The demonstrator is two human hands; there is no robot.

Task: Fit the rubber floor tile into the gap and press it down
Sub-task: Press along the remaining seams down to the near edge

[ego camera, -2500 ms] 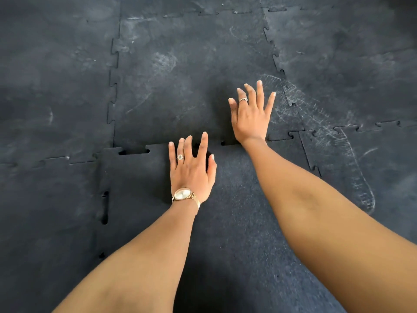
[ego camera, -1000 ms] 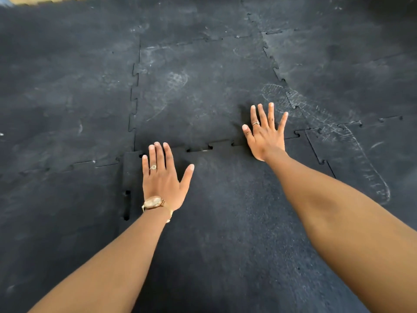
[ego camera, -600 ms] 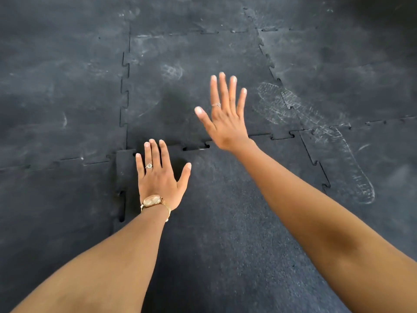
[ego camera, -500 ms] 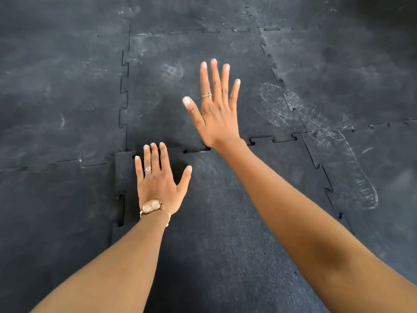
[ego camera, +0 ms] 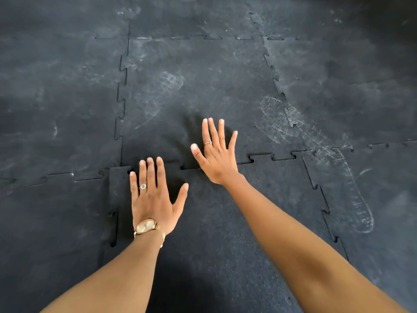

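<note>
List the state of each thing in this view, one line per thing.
Dark speckled rubber floor tile: lying in the gap, far seam and left seam still showing open slits.
Left hand: open, flat on the tile near its far left corner.
Right hand: open, fingers spread, over the far seam; contact unclear.
Gold wristwatch: worn on the left wrist.
Surrounding black interlocking tiles: laid flat, marked with dusty shoe prints.

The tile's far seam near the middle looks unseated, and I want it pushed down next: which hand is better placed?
Probably the right hand: it is open, directly over the far seam. The left hand lies flat on the tile near its left corner.
</note>
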